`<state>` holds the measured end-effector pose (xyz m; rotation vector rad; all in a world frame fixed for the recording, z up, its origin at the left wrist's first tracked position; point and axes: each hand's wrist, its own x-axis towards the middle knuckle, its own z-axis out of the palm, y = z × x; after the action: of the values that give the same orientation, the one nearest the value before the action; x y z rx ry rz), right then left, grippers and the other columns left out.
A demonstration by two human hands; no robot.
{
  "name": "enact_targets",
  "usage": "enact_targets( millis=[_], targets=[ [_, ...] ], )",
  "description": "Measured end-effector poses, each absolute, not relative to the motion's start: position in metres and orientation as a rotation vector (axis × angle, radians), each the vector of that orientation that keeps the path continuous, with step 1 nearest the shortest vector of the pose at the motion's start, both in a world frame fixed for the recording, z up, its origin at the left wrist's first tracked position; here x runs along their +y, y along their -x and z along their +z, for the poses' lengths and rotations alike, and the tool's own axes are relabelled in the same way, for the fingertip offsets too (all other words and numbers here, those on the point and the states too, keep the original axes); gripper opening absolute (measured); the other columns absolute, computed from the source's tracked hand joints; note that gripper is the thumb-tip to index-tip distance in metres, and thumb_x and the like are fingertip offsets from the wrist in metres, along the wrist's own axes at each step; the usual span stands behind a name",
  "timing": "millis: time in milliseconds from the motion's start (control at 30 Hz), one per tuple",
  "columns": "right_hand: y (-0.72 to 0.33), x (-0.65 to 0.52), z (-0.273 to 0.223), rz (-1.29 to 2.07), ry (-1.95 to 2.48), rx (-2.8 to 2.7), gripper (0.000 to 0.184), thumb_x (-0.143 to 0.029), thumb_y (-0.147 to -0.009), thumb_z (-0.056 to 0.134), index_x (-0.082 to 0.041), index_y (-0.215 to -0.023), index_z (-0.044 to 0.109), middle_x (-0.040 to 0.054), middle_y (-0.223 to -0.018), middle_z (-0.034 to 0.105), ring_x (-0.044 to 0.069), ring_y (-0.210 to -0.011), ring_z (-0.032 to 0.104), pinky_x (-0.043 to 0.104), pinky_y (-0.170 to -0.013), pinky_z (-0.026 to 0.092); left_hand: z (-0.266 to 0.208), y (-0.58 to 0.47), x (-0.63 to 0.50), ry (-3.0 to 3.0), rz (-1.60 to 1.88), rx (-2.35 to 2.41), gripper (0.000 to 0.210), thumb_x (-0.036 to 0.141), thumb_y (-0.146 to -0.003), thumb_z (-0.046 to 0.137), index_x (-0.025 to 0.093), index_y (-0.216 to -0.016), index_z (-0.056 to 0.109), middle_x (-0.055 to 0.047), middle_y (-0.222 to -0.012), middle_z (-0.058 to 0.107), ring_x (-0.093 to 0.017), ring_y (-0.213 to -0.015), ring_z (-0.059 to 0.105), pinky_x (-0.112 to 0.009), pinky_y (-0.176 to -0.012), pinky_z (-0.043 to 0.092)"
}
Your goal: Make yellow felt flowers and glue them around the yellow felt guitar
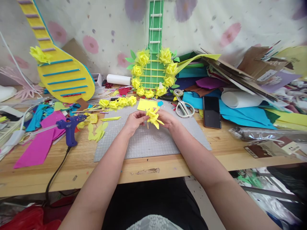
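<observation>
"Yellow, pointed-petalled paper flower (pixel 153 117): where?"

"Above the grey gridded cutting mat (pixel 144 147), pinched in the left hand (pixel 136 122)."

"And the right hand (pixel 168 119)?"

"Just beside it, fingers partly hidden; I can't tell their grip."

A pale wall covering (pixel 103 19) facing you, pink and purple flowers (pixel 90 44) across it, your wooden table (pixel 168 166) scuffed near its front edge, light-toned floor (pixel 199 198) below, soft even light.

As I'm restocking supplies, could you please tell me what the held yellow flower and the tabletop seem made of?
Yellow flower: probably matte crepe paper, judging by its thin, curling petals, though foam is possible. Tabletop: seemingly satin-finished wood, showing pale grain.
</observation>
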<state>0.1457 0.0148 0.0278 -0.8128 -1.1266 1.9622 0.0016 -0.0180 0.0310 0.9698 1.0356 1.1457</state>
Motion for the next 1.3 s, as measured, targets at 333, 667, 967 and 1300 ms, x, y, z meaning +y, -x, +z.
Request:
enact_targets(
  millis=[333, 667, 967, 1300],
  targets=[
    [-0.144, 0.020, 0.027, 1.947, 0.994, -1.044, 0.014, -0.031, -0.075, 0.057, -0.017, -0.077, 0.059, 0.0041, -0.068, 0.064, 0.015, -0.064, 0.059, 0.024, -0.052, 0.042, 0.032, -0.008, -0.022, -0.814, 1.175, 1.038, 0.038, 0.032, -0.044, 0.081, 0.014, -0.068, 0.059, 0.004, -0.059, 0.053, -0.004, -0.047, 0.045, -0.016, -0.040, 0.034],
    [-0.141, 0.015, 0.029, 1.860, 1.036, -0.904, 0.013, -0.021, -0.067, 0.063, -0.019, -0.066, 0.050, 0.0018, -0.066, 0.063, 0.015, -0.066, 0.061, 0.027, -0.058, 0.047, 0.032, -0.009, -0.020, -0.660, 1.120, 1.051, 0.032, 0.026, -0.046, 0.082, 0.012, -0.067, 0.062, 0.005, -0.052, 0.048, -0.001, -0.041, 0.037, -0.014, -0.037, 0.030],
    [-0.135, 0.011, 0.028, 1.952, 1.002, -0.882, 0.005, -0.017, -0.077, 0.050, -0.019, -0.075, 0.054, 0.0004, -0.067, 0.063, 0.010, -0.059, 0.058, 0.025, -0.060, 0.047, 0.037, -0.007, -0.019, -0.543, 1.213, 0.929, 0.032, 0.020, -0.049, 0.081, 0.011, -0.057, 0.052, 0.007, -0.048, 0.043, 0.002, -0.037, 0.028, -0.012, -0.032, 0.016],
    [-0.126, -0.006, 0.022, 1.428, 1.162, -1.293, 0.024, -0.041, -0.072, 0.060, -0.020, -0.069, 0.048, -0.0015, -0.063, 0.057, 0.009, -0.053, 0.049, 0.023, -0.050, 0.041, 0.036, 0.005, -0.011, -0.403, 1.488, 1.046, 0.031, 0.026, -0.056, 0.078, 0.014, -0.063, 0.050, 0.009, -0.049, 0.038, 0.001, -0.037, 0.024, -0.017, -0.034, 0.017]
  ],
)
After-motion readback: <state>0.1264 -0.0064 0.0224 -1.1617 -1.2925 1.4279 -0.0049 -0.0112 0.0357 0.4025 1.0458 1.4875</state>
